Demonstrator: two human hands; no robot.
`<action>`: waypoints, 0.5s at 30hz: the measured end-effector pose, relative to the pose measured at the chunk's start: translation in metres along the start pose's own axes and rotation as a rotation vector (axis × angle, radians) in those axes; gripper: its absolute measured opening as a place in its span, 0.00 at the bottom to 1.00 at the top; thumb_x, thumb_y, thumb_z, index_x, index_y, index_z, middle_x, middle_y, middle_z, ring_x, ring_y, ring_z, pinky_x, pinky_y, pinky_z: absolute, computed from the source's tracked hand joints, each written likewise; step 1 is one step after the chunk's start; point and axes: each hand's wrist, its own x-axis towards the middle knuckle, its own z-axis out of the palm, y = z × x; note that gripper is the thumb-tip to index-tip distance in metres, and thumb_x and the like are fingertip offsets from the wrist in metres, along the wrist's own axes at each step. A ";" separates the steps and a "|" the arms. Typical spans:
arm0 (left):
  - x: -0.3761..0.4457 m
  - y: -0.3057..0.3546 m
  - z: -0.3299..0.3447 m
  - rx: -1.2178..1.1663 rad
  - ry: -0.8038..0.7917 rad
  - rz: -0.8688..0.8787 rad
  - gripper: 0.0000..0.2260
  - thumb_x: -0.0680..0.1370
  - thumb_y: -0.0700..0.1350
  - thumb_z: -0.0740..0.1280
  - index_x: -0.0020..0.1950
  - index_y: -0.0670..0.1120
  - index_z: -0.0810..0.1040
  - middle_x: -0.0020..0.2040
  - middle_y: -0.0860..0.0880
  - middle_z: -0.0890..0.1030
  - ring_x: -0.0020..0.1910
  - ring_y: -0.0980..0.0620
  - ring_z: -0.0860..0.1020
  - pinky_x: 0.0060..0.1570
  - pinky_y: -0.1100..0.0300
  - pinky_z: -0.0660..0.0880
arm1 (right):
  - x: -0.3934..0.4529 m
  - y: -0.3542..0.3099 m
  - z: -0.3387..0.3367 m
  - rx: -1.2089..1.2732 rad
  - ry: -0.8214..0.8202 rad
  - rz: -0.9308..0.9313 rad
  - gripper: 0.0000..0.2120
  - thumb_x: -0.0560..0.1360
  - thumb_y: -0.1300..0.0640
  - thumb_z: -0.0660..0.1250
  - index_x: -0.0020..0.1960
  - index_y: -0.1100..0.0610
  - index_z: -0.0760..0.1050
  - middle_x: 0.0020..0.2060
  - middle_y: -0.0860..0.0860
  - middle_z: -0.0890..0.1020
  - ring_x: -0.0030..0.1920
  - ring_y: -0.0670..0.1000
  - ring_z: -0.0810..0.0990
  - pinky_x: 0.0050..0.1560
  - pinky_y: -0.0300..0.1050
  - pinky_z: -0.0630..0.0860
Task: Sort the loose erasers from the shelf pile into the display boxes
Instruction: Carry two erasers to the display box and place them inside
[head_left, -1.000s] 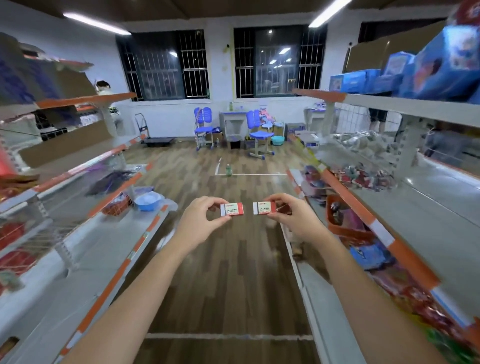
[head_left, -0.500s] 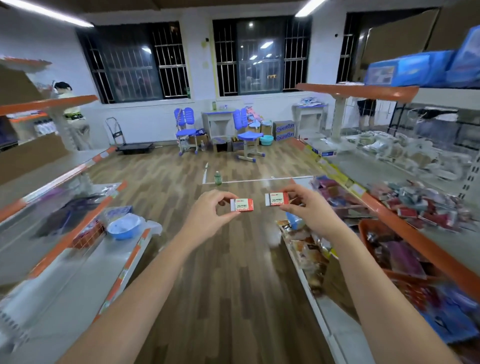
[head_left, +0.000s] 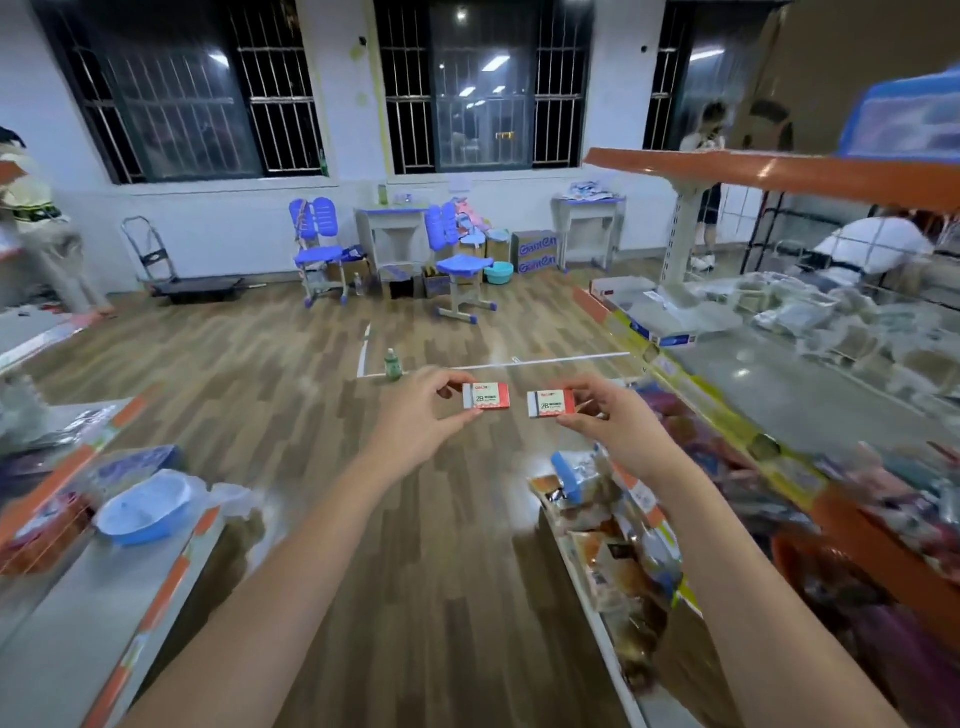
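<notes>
- Shelving on the left (head_left: 62, 639), well to the left of the two erasers, carries a blue bowl (head_left: 143, 512) in clear wrapping near its orange-edged front.
- Left hand (head_left: 415, 415), just left of the erasers, pinches the left eraser (head_left: 486, 396) by its left end between thumb and curled fingers; the rest of the block sticks out free to the right.
- That eraser is a small red-and-white sleeve marked 2B, held flat-face to the camera in mid-air over the wooden aisle floor (head_left: 260, 374).
- Right eraser (head_left: 551, 403) sits just beside its twin, a narrow gap between them, the same kind and the same way up.
- Right hand (head_left: 618, 426), just right of the erasers, holds the right eraser by its right end, thumb below and fingers curled over the top.
- Shelf on the right (head_left: 810, 395), right of the erasers, is crowded with blurred packets; I cannot pick out the eraser pile or any display box among them.
- Step in hand, as I judge it: two loose erasers are picked up and held side by side, probably to check that they match, and neither is yet placed.
- Next move likely calls for turning towards the display boxes, finding the one for this 2B kind, and setting each eraser in square without loosening the pinch too early.
</notes>
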 end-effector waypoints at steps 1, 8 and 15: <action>0.018 -0.008 0.006 -0.014 0.000 0.001 0.13 0.71 0.46 0.73 0.54 0.54 0.77 0.45 0.61 0.74 0.42 0.65 0.72 0.38 0.74 0.63 | 0.018 0.007 -0.002 -0.001 0.003 0.002 0.14 0.73 0.63 0.69 0.53 0.47 0.76 0.45 0.45 0.81 0.42 0.41 0.78 0.45 0.34 0.72; 0.140 -0.067 0.048 -0.032 -0.018 0.018 0.14 0.71 0.48 0.73 0.55 0.53 0.78 0.43 0.61 0.73 0.40 0.73 0.69 0.38 0.77 0.63 | 0.136 0.060 -0.010 0.021 0.029 0.027 0.14 0.73 0.61 0.70 0.52 0.45 0.76 0.44 0.45 0.81 0.40 0.41 0.77 0.42 0.32 0.74; 0.281 -0.141 0.104 -0.089 -0.111 0.074 0.14 0.71 0.47 0.73 0.55 0.54 0.78 0.47 0.58 0.76 0.44 0.67 0.71 0.39 0.74 0.63 | 0.263 0.125 -0.007 0.047 0.087 0.073 0.14 0.73 0.62 0.70 0.50 0.44 0.76 0.41 0.45 0.80 0.38 0.42 0.75 0.43 0.37 0.74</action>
